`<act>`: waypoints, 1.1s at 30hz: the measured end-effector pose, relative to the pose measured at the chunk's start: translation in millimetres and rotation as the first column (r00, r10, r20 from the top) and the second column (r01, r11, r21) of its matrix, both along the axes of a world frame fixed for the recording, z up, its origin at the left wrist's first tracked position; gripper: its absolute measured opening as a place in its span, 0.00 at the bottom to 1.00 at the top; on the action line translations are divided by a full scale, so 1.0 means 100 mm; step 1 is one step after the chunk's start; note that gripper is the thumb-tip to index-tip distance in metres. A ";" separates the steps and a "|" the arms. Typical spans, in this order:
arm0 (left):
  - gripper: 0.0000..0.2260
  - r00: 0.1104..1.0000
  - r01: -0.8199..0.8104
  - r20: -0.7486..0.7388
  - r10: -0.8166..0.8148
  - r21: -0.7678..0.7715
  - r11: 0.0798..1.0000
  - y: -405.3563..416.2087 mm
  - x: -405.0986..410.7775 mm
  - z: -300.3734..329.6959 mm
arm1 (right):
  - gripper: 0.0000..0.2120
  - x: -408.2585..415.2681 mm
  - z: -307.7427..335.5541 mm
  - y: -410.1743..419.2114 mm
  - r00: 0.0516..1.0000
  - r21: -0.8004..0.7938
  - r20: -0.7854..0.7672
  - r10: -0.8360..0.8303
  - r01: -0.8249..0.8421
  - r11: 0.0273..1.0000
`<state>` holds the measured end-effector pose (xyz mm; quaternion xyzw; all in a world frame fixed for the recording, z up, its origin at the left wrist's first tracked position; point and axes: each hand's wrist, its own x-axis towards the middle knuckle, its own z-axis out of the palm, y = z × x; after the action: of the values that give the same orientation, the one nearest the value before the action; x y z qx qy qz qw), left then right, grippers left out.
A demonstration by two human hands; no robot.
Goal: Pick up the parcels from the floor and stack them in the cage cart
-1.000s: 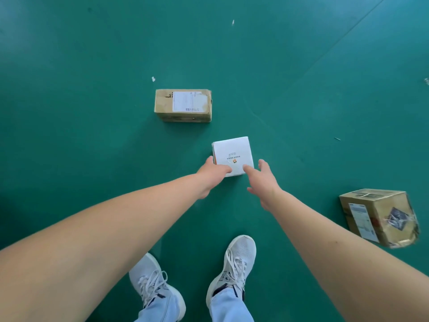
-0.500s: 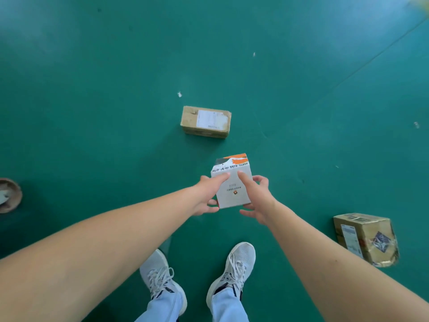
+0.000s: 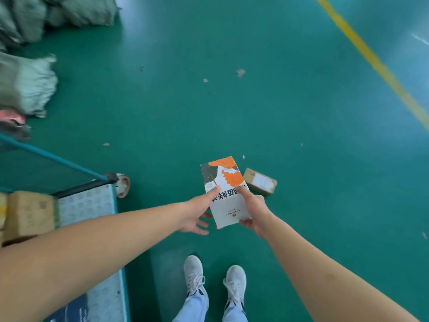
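Head view looked down on a green floor [image 3: 301, 135], where a white parcel [image 3: 228, 205] with an orange and grey printed end was held off the floor between both hands, near the centre of the frame. At the parcel's 9 o'clock side the left hand [image 3: 197, 214] had its thumb laid on the printed top face and its fingers spread loosely under the lower edge; at the 3 o'clock side the right hand [image 3: 254, 211] pinched it, thumb on top and fingers curled round the underside. Each grip was therefore closed on the white parcel, the left more loosely. Just beyond the parcel, at about 1 o'clock from it, a small brown parcel [image 3: 260, 181] with a white label lay on the floor, partly hidden by the held box. At 9 o'clock in the frame stood the cage cart [image 3: 92, 205], with a green rail, a caster wheel [image 3: 123, 187] at its corner and a brown carton [image 3: 29, 214] resting on its patterned deck. Blurred grey-green sacks [image 3: 30, 84] were heaped at 10 o'clock, and a yellow line [image 3: 371, 59] crossed the floor at 2 o'clock. Two white sneakers [image 3: 216, 278] showed at 6 o'clock.
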<state>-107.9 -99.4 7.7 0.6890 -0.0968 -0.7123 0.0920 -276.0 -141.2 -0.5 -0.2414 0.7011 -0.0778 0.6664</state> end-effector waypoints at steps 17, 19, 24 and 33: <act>0.29 0.768 -0.627 -0.081 0.635 -0.290 0.723 1.78 1.33 2.88 | 0.28 1.78 2.85 0.81 0.824 -0.210 0.254 0.507 -0.465 0.860; 0.27 0.717 -0.680 -0.098 0.690 -0.320 0.660 2.12 1.33 3.06 | 0.29 1.90 3.02 1.06 0.785 -0.221 0.285 0.551 -0.505 0.834; 0.35 0.580 -0.772 -0.141 0.802 -0.408 0.487 2.81 1.47 3.39 | 0.23 2.22 3.39 1.60 0.681 -0.266 0.357 0.640 -0.583 0.768; 0.32 0.294 -0.839 -0.187 0.937 -0.520 0.159 4.11 1.79 3.81 | 0.27 3.01 3.87 2.75 0.463 -0.356 0.386 0.798 -0.723 0.592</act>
<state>71.4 311.7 388.3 0.6162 0.1275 -0.3964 0.6685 24.5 133.4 386.3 -0.5452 0.3089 0.1175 0.7704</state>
